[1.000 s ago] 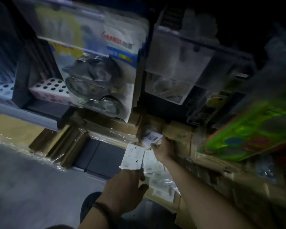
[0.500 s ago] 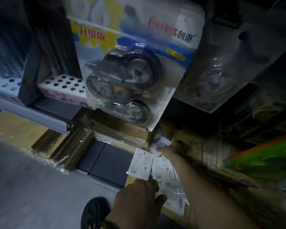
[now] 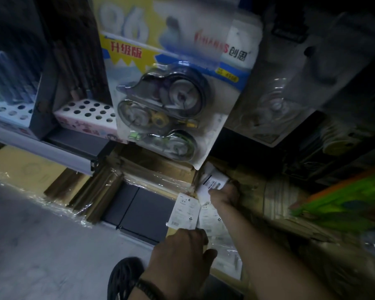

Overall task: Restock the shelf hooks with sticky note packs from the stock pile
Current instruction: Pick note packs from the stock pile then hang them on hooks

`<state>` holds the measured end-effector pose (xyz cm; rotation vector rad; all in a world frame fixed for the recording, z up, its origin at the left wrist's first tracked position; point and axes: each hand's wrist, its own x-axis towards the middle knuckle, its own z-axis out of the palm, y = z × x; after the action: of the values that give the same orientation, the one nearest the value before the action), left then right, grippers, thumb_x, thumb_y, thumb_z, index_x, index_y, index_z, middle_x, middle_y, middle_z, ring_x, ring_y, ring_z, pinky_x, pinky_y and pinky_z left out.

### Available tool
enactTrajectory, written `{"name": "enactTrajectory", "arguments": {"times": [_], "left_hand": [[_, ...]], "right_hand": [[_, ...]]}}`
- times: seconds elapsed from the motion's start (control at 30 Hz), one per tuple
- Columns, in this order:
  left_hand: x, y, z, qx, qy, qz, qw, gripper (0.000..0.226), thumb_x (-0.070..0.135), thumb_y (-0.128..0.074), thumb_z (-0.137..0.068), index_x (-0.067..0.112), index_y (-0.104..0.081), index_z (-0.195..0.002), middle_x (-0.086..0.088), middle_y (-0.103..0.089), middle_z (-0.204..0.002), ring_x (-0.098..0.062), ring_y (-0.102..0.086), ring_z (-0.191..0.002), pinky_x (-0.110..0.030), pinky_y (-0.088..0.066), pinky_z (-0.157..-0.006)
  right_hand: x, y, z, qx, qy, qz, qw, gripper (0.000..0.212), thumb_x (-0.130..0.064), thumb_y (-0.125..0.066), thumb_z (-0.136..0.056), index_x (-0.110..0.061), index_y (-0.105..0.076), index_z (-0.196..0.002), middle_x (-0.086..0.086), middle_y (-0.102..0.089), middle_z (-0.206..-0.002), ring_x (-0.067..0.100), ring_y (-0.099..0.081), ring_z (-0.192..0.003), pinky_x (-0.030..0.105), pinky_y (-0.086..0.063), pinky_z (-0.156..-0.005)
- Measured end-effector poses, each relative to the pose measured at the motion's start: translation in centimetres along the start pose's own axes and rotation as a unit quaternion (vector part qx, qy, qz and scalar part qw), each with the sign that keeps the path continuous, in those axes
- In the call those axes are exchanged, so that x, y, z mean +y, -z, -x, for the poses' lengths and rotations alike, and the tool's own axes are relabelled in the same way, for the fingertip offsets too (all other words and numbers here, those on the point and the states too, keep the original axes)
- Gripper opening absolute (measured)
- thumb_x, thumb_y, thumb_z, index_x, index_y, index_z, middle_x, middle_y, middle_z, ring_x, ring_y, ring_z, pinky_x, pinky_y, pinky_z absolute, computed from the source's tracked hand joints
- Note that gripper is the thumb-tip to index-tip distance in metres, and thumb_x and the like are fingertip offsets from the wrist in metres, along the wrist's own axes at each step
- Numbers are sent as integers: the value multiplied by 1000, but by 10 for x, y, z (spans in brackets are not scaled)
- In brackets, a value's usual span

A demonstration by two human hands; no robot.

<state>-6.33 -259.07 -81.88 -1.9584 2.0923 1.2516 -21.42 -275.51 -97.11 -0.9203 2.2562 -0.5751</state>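
Where the blister card (image 3: 160, 109) hangs above the stock pile (image 3: 224, 245), the left grip (image 3: 182, 252) is closed on a sticky note pack (image 3: 185, 211), the right grip (image 3: 223, 194) pinched on a second pack (image 3: 213, 182). Light, slippery film is judged best held by its stiff header.

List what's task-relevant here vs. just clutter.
Job:
- right hand pinching barcoded pack
- left hand holding white packs

Clutter:
- correction tape card
- holed pink box
- green package
- wrapped cartons
- shoe
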Motion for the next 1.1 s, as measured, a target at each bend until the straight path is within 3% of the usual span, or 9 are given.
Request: {"name": "enactTrajectory", "arguments": {"times": [0.13, 0.23, 0.37, 0.5, 0.63, 0.73, 0.87, 1.0, 1.1], "left_hand": [[3, 7, 3, 7, 9, -28, 1000, 42, 63, -52, -102, 40, -59, -136, 7, -63, -139, -21, -64, -123, -37, -54, -102], [2, 7, 4, -4, 13, -14, 1000, 40, 63, -51, -101, 38, -62, -130, 6, -66, -135, -21, -65, -120, -38, -55, -99], [-2, 5, 6, 23, 11, 20, 999, 39, 63, -53, -101, 34, -63, -125, 3, -71, -126, -18, -67, -105, -29, -51, -83], [11, 6, 29, 68, -3, 131, 989, 41, 58, -60, -101, 26, -62, -127, 2, -70, -122, -9, -63, -93, -12, -41, -62], [31, -3, 68, 67, 30, 267, 961, 37, 52, -67, -99, 18, -67, -115, -2, -73, -111, -14, -73, -89, -22, -57, -69], [50, -5, 111, -36, 46, 439, 897, 42, 47, -64, -103, 7, -67, -117, -14, -75, -107, -24, -77, -84, -37, -61, -76], [89, -1, 163, -117, -15, 556, 823, 61, 66, -63, -96, 13, -70, -124, -17, -76, -122, -36, -75, -109, -49, -55, -103], [119, 23, 197, -139, -85, 623, 766, 73, 68, -57, -99, 9, -67, -140, -26, -67, -139, -39, -68, -119, -50, -53, -102], [138, 50, 218, -87, -87, 631, 766, 53, 36, -67, -99, 0, -65, -139, -28, -70, -130, -35, -70, -98, -45, -55, -82]], "right_hand": [[2, 23, 31, -17, -34, -109, 993, 30, -4, -80, -88, -1, -73, -116, 19, -77, -116, 26, -72, -93, 28, -43, -69], [14, 52, 71, -37, -30, -193, 980, 17, -2, -75, -93, -6, -77, -109, 15, -79, -106, 22, -70, -78, 23, -51, -58], [33, 96, 135, -82, -68, -348, 931, 9, -7, -70, -99, -15, -73, -102, 10, -78, -102, 28, -76, -89, 45, -67, -75], [52, 146, 192, -87, -32, -453, 887, 10, -9, -69, -100, -10, -76, -108, 10, -81, -102, 29, -76, -97, 42, -66, -72], [85, 183, 239, -28, 39, -444, 895, 5, -12, -72, -99, -12, -77, -99, 18, -77, -98, 25, -76, -93, 43, -66, -73], [101, 206, 272, 23, 103, -391, 914, 17, -17, -74, -97, -32, -80, -105, -1, -81, -97, 22, -78, -92, 57, -65, -80], [100, 240, 315, 61, 231, -316, 918, 9, -25, -77, -95, -34, -76, -95, -8, -77, -86, 13, -74, -83, 44, -59, -75], [86, 275, 343, 120, 379, -220, 891, 35, -12, -86, -80, -38, -74, -99, -14, -67, -121, 4, -62, -123, 16, -49, -97], [66, 312, 361, 96, 447, -183, 870, 33, -35, -80, -72, -43, -70, -103, -12, -51, -151, 0, -41, -148, 8, -34, -109]]}}
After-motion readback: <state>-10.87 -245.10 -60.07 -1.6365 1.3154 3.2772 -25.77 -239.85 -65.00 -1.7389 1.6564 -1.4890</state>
